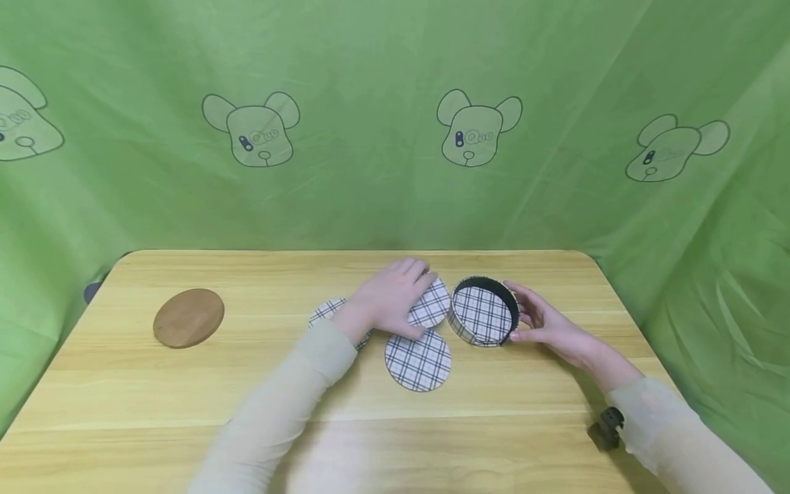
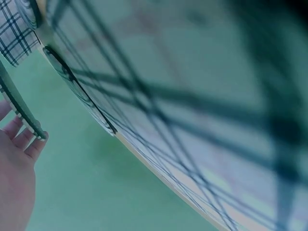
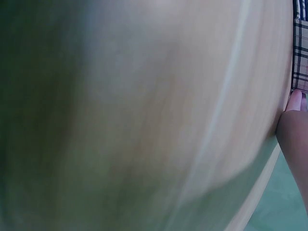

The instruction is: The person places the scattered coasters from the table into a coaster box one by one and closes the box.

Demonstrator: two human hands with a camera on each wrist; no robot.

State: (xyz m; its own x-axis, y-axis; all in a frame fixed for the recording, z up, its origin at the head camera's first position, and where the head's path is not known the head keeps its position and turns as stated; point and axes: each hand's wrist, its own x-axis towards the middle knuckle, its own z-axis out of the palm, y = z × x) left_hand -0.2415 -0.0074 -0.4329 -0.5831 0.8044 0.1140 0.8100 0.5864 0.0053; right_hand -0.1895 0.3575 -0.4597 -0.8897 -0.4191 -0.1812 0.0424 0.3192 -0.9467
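My left hand grips a round plaid coaster by its edge, tilted up off the table beside the holder; the left wrist view shows the fingers along that coaster's rim. A second plaid coaster lies flat just in front of it. Partly covered by the left wrist is another plaid coaster. On the right, my right hand holds a round plaid coaster holder by its side, thumb in front and fingers behind. Plaid shows within its dark inner wall; whether that is a coaster or the bottom, I cannot tell.
A brown round disc lies at the left of the wooden table. Green curtain hangs behind and at both sides. A small black device is at the right sleeve.
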